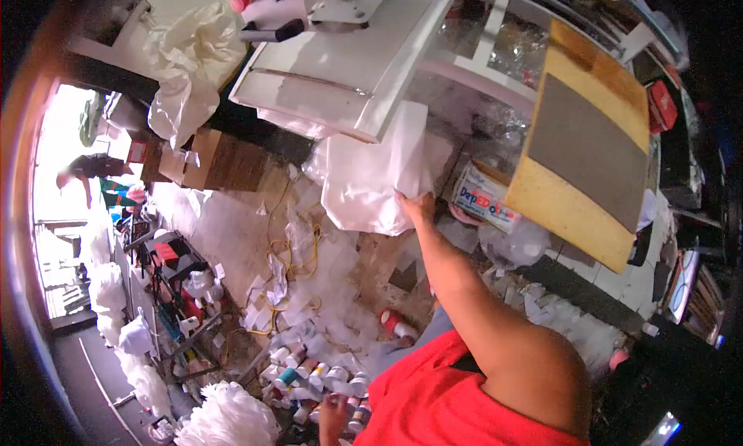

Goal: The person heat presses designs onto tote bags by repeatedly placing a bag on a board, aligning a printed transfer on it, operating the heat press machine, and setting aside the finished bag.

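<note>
Right hand [419,205] has the edge of some white sheeting [375,179] gripped, just below the white counter [333,59]. Looks light, limp, maybe slippery; I'd bunch the rim, not pinch. Left hand [333,416] is low by the bottles [337,376], can't tell its grip. Box [478,203] reads "DepED", rest unclear.

White bag [368,184], red shirt [453,392], grey-banded yellow board [590,146]

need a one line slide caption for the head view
Right hand on a white sheet by a white table, left hand beside piled spools.
</note>
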`<state>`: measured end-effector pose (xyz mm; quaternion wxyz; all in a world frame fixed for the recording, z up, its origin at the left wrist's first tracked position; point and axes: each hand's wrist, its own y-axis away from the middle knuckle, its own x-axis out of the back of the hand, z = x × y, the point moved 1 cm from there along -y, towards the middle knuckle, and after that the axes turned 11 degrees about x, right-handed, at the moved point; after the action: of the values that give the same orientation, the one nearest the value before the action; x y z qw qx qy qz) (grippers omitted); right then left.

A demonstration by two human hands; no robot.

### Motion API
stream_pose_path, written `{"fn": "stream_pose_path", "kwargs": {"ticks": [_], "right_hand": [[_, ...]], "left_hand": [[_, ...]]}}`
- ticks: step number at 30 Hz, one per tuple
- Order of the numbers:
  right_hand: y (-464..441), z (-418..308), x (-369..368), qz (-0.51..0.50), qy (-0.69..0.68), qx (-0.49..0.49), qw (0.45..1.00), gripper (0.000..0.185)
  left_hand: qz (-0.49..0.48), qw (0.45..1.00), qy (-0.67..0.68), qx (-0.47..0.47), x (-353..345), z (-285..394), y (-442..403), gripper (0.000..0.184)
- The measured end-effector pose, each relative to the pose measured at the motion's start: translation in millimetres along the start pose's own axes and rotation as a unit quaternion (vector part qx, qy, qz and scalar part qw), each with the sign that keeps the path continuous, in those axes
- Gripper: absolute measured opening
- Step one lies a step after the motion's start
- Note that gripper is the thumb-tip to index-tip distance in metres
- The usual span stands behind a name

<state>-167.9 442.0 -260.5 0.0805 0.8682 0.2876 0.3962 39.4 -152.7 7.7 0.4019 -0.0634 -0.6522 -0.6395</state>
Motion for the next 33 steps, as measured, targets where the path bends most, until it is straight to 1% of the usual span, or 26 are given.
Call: {"fn": "stream_pose_path", "kwargs": {"ticks": [1, 3, 4, 5, 7, 8, 9, 11, 12, 13, 14, 15, 16, 17, 18, 20, 21, 22, 23, 25, 26, 27, 29, 31, 32, 33], "right_hand": [[-10, 3, -17, 0.040, 0.055, 0.007, 0.998, 0.101], [-17, 0, -32, 0.072, 0.111, 0.019, 0.991, 0.106], [-17, -2, -24, 0.057, 0.065, -0.025, 0.996, 0.099], [-19, -3, -18, 0.044, 0.020, -0.068, 0.997, 0.092], [-37, 4, -16, 0.040, 0.042, 0.021, 0.998, 0.071], [-28, -14, 18, -0.036, -0.013, 0.068, 0.997, 0.058], [-35, -3, 17, -0.030, -0.011, 0.074, 0.997, 0.058], [-38, 20, 17, 0.008, -0.083, -0.104, 0.991, 0.050], [-16, 2, 42, -0.012, -0.196, -0.090, 0.976, 0.047], [13, -13, 70, -0.030, -0.306, -0.071, 0.949, 0.043], [35, -11, 90, -0.111, -0.417, -0.048, 0.901, 0.043], [56, -6, 111, -0.190, -0.517, -0.020, 0.835, 0.043], [89, -20, 145, -0.195, -0.503, -0.030, 0.842, 0.044], [133, -46, 189, -0.198, -0.490, -0.043, 0.848, 0.045], [169, -63, 224, -0.196, -0.468, -0.069, 0.859, 0.049], [213, -54, 257, -0.168, -0.452, -0.088, 0.872, 0.053], [228, -35, 266, -0.174, -0.470, -0.089, 0.861, 0.061], [237, -23, 281, -0.180, -0.488, -0.088, 0.850, 0.070], [247, -22, 299, -0.154, -0.496, -0.082, 0.850, 0.070], [273, -38, 341, -0.103, -0.510, 0.021, 0.854, 0.084], [280, -41, 360, -0.052, -0.487, 0.090, 0.867, 0.089], [296, -73, 396, -0.034, -0.493, 0.092, 0.865, 0.089], [311, -120, 483, 0.016, -0.217, 0.078, 0.973, 0.085], [269, -92, 529, 0.164, -0.215, 0.279, 0.921, 0.077], [254, -103, 565, 0.183, -0.262, 0.277, 0.906, 0.073], [238, -117, 608, 0.202, -0.307, 0.276, 0.888, 0.069]], "left_hand": [[-0.017, 0.999, 0.031, 0.012, -8, -42, -10, 0.043], [-0.028, 0.995, 0.018, 0.098, -3, -60, 17, 0.040], [-0.047, 0.986, 0.050, 0.154, -3, -69, 26, 0.037], [-0.046, 0.985, 0.055, 0.159, -8, -78, 35, 0.037], [0.012, 0.975, -0.029, 0.221, -21, -90, 46, 0.036], [-0.104, 0.973, 0.033, 0.203, -11, -81, 42, 0.038], [-0.107, 0.974, 0.038, 0.197, -14, -85, 34, 0.038], [-0.038, 0.997, -0.037, 0.051, -27, -102, 6, 0.038], [-0.035, 0.995, -0.088, 0.020, -42, -101, -27, 0.039], [-0.020, 0.997, -0.075, -0.012, -46, -101, -57, 0.037], [-0.005, 0.997, -0.064, -0.044, -29, -36, -64, 0.036], [-0.144, 0.982, 0.104, 0.058, -26, -5, -97, 0.037], [-0.210, 0.918, 0.323, 0.097, -38, 23, -127, 0.046], [-0.241, 0.872, 0.415, 0.092, -23, 97, -117, 0.065], [-0.305, 0.830, 0.452, 0.115, -19, 147, -128, 0.074], [-0.526, 0.682, 0.468, 0.197, -10, 239, -142, 0.077], [-0.540, 0.687, 0.448, 0.188, -12, 265, -141, 0.077], [-0.495, 0.780, 0.380, -0.043, -14, 292, -137, 0.076], [-0.421, 0.813, 0.292, -0.276, -16, 322, -128, 0.075], [-0.356, 0.860, 0.263, -0.252, 47, 413, -8, 0.073], [-0.342, 0.850, 0.241, -0.321, 60, 441, 13, 0.069], [-0.326, 0.834, 0.220, -0.387, 73, 470, 41, 0.065], [-0.167, 0.850, 0.071, -0.494, 93, 525, 110, 0.053], [-0.073, 0.728, 0.103, -0.674, 72, 597, 137, 0.045], [-0.081, 0.726, 0.115, -0.673, 67, 630, 182, 0.045], [-0.001, 0.646, 0.100, -0.757, 63, 668, 210, 0.045]]}}
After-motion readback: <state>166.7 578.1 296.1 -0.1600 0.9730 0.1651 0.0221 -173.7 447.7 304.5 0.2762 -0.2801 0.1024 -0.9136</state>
